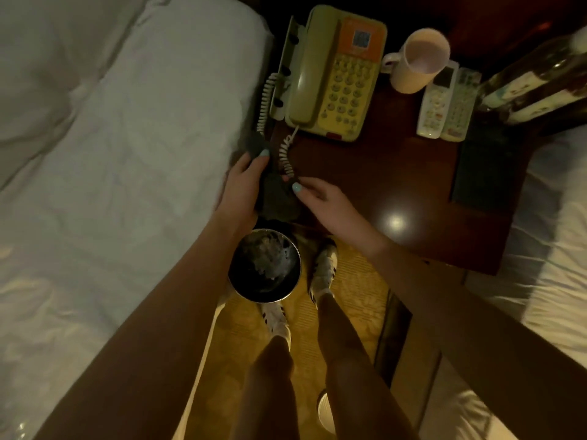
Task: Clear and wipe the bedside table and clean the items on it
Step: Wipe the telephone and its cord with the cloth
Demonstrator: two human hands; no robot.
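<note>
A dark wooden bedside table [397,173] carries a yellow-green corded telephone [333,77], a white mug [416,58], two white remotes [444,103] and a dark pad [486,163]. My left hand [241,185] grips a dark cloth [273,195] at the table's front left corner. The cloth is bunched around the phone's coiled cord [286,157]. My right hand [320,198] pinches the cord and cloth from the right, thumb on the cloth.
Two bottles [536,87] stand at the table's far right. A metal waste bin [263,265] with crumpled paper stands on the floor by my feet. White beds [111,154] flank the table on both sides; a pale round object [325,411] lies on the floor.
</note>
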